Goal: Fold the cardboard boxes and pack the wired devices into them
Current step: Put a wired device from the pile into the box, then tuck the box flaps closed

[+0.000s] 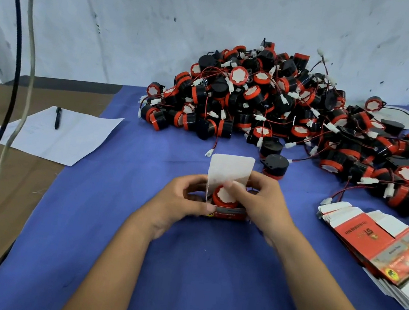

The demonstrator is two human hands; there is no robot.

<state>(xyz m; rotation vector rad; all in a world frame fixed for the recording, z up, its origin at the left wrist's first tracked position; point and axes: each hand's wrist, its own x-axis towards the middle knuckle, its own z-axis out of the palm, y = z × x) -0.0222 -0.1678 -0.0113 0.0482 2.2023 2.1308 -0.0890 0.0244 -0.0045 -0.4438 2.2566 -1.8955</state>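
From over the person's shoulder, both hands meet at mid-table on the blue cloth (115, 221): the left hand (181, 201) curls round the side of a small red box (226, 214), its white lid flap (230, 170) standing up, while the right hand (262, 205) curls its fingers onto a red-and-white device (225, 197) sitting inside. Behind lies a heap of wired devices (271, 103); flat boxes (380, 245) are stacked to the right.

Small red box (226, 214), lid flap upright, containing one red-and-black device (225, 197); heap of wired devices (283, 108) behind; flat boxes (385, 246) stacked at right.
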